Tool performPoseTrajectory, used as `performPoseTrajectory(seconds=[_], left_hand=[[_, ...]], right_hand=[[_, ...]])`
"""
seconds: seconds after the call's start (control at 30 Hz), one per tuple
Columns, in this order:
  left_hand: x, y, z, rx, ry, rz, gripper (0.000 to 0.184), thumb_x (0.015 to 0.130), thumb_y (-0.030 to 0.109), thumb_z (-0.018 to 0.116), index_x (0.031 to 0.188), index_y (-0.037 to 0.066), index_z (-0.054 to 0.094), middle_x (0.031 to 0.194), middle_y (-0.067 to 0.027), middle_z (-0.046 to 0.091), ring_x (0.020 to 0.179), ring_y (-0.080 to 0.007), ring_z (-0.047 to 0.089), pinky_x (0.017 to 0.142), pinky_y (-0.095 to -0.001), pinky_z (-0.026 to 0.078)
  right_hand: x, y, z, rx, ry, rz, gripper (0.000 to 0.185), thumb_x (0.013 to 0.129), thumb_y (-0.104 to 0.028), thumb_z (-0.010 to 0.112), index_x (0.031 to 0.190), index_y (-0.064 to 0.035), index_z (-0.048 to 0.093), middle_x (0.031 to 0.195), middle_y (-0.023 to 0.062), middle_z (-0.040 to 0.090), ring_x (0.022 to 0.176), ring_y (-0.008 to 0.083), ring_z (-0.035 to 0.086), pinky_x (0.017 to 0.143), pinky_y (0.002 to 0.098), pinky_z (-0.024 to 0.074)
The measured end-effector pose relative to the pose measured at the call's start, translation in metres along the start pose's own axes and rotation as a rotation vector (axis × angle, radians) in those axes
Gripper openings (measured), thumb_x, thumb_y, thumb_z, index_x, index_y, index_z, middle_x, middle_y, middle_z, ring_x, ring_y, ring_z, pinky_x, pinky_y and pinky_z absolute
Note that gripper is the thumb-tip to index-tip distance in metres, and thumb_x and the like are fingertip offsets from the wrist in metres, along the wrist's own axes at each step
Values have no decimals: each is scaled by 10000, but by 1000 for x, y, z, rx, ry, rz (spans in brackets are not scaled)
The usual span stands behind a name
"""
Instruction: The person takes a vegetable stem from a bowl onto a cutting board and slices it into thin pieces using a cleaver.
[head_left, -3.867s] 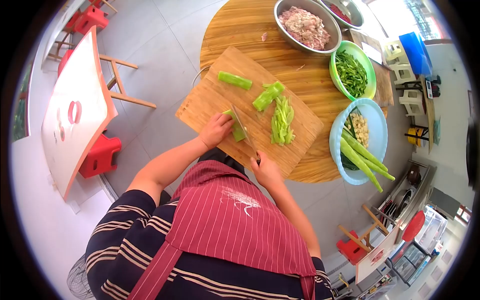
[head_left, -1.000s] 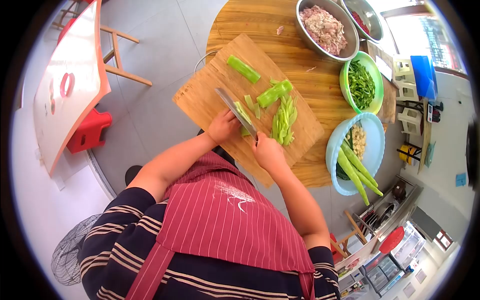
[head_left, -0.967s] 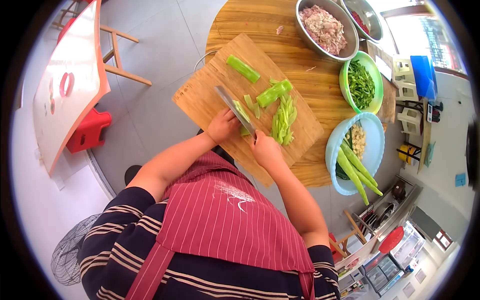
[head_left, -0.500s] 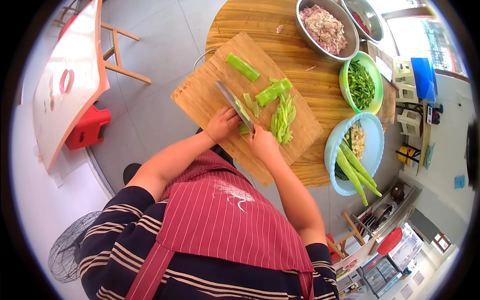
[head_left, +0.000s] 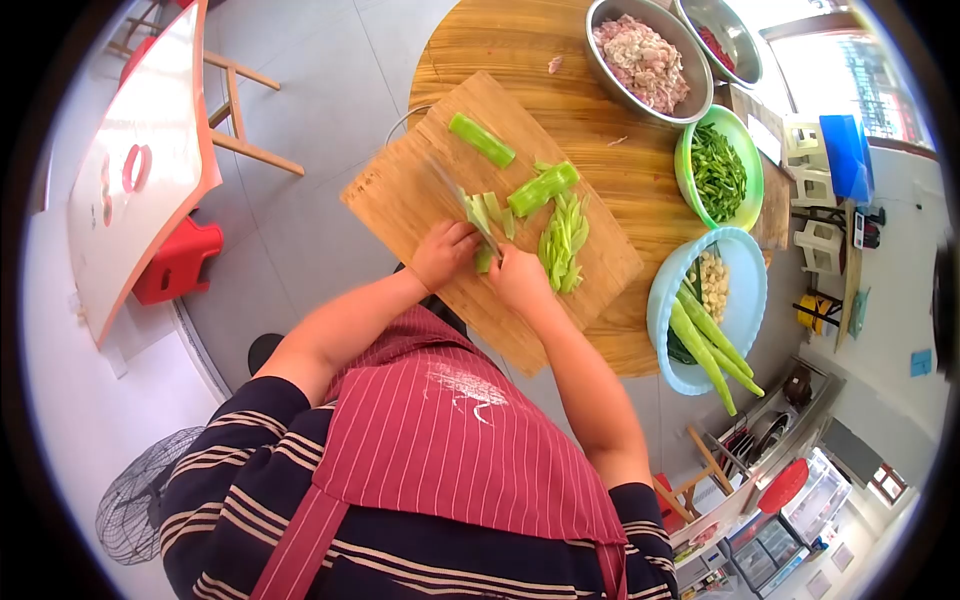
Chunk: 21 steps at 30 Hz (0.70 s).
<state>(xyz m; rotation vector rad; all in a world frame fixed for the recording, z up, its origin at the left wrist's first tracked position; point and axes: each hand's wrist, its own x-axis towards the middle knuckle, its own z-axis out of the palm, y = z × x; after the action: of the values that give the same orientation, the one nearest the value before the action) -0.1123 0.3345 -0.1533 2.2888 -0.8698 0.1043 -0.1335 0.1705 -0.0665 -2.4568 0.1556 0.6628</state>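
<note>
While the knife (head_left: 464, 205) is gripped in the closed fingers of the right hand (head_left: 522, 278), one green piece (head_left: 484, 261) on the cutting board (head_left: 395, 190) is touched by the bent fingers of the left hand (head_left: 445, 253); whether it is pinched cannot be told. One pile of slices (head_left: 563, 240) has been cut; two chunks (head_left: 543, 189) are left unsliced. Beyond, at least three stalks (head_left: 702, 355), one blue basin (head_left: 742, 318), one green bowl (head_left: 681, 168) and two steel bowls (head_left: 698, 72) are seen.

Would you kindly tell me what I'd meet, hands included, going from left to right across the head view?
White tabletop, left hand, right hand, pile of green slices, green bowl of chopped greens, blue object.
</note>
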Motion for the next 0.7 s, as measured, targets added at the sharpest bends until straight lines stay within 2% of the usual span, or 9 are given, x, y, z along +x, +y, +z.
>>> performPoseTrajectory(seconds=[0.13,0.2,0.3,0.43,0.5,0.63,0.7], left_hand=[[-2,-1,1,-26,4,1,246,712,98,607,956,68,620,1016,-77,560,966,-289,530,819,-359,444],[1,-2,2,49,103,147,238,707,94,606,944,68,616,985,-72,559,903,-272,530,763,-360,446],[-3,-5,7,98,95,157,251,697,87,602,946,63,613,970,-68,558,862,-261,524,733,-354,441],[2,4,-4,31,66,97,274,685,82,595,957,64,616,965,-68,556,873,-260,524,749,-347,440],[6,5,-7,29,50,75,295,677,84,584,970,60,614,964,-68,557,865,-253,524,756,-350,436],[2,11,-8,0,21,93,280,679,91,572,951,47,619,973,-67,559,900,-255,523,773,-358,433],[2,8,-5,20,55,98,258,683,94,563,926,34,624,1000,-70,558,947,-260,518,787,-365,431]], right_hand=[[-8,9,-10,-15,12,2,309,843,-230,518,1022,16,574,762,253,614,725,397,608,668,463,486],[-29,-2,-22,-109,-50,-5,298,842,-234,516,981,18,592,771,255,614,732,395,607,679,464,484],[-27,-5,-16,-145,-93,51,291,842,-240,515,959,11,604,779,245,618,745,388,608,692,461,483],[-3,10,-2,-84,-26,38,284,842,-238,516,965,3,603,778,233,622,754,388,607,695,463,481],[5,17,-6,-23,-62,-56,281,843,-236,514,963,1,603,779,229,624,746,395,603,686,468,481],[-12,12,-11,47,-26,-26,276,841,-233,514,960,2,599,779,228,624,735,400,600,678,469,482],[-27,-2,-24,-97,-87,54,228,835,-226,516,891,-16,586,777,228,625,740,403,604,682,478,486]])
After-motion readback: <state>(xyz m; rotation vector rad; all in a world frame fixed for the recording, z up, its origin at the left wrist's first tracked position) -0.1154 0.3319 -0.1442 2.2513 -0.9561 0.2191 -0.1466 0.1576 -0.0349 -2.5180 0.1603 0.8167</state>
